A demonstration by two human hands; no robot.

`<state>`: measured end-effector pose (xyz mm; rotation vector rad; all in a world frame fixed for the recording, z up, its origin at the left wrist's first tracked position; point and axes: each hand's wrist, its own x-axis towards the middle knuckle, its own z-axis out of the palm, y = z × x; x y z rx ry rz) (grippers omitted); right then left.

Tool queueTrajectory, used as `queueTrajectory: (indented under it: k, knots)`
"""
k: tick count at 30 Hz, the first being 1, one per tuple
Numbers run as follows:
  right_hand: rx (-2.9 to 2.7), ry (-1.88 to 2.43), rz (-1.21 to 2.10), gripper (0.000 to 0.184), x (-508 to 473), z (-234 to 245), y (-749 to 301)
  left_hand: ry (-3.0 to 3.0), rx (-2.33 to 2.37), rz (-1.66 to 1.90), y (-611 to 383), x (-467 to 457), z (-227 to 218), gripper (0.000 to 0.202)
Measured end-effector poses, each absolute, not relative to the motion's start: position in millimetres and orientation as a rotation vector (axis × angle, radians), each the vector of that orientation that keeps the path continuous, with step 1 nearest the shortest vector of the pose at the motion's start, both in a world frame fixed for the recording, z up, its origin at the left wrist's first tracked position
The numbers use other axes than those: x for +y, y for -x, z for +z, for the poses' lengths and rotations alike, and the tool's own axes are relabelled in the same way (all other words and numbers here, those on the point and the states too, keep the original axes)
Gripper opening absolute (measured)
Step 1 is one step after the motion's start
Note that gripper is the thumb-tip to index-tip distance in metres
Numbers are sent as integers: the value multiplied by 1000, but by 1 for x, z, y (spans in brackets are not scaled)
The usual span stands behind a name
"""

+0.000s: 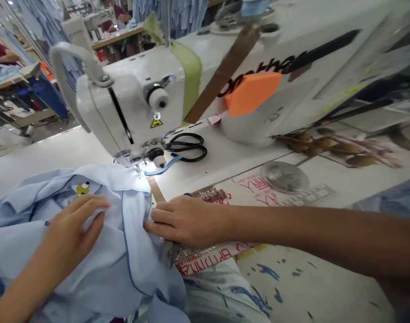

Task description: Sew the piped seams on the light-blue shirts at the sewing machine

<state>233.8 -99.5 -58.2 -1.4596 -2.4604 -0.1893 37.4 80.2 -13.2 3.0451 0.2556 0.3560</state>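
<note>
A light blue garment with dark blue piping lies bunched at the left, its upper edge under the needle area of a white sewing machine. A yellow cartoon patch shows on the cloth. My left hand is over the garment, fingers curved and thumb apart, with nothing in it. At the garment's right edge, my right hand has its fingers closed on the cloth. A dark metal piece shows just below that hand; I cannot tell whether the hand holds it.
Black-handled scissors lie behind the needle. A round metal disc and marked rulers are on the machine table. An orange block is fixed to the machine. Co-workers sit at other tables at the upper left, among hanging blue garments.
</note>
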Motion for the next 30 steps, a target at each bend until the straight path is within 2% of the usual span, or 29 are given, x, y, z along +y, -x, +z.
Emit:
queueTrajectory:
  k: [5,10,12,14,16,18,19,23,26,30]
  knots:
    - [-2437,1277,-124,29,-110,-65,-226,-3286,297,190,-80,104,-54,51]
    - [-2379,1264,29,36,-130,-64,-229,-3311,-313,277,-88,142,-49,69]
    - [-2299,1232,129,34,-131,-62,-233,-3260,-598,468,-89,133,-37,65]
    - [-2116,1263,208,31,-123,-61,-240,-3164,-914,559,-91,112,-28,43]
    - [-1896,1407,165,34,-108,-60,-247,-3101,-1130,539,-94,91,-24,21]
    - [-1810,1631,57,43,-88,-59,-252,-3090,-1212,519,-97,77,-23,10]
    - [-1847,1738,30,44,-78,-59,-254,-3083,-1227,528,-98,74,-24,11]
    - [-1924,2016,1,32,-54,-58,-261,-3018,-1152,596,-99,79,-29,17]
    - [-1847,2012,-38,35,-52,-62,-268,-2980,-944,564,-102,82,-36,15]
    - [-1860,1881,-10,31,-54,-71,-276,-2997,-785,419,-109,80,-44,30]
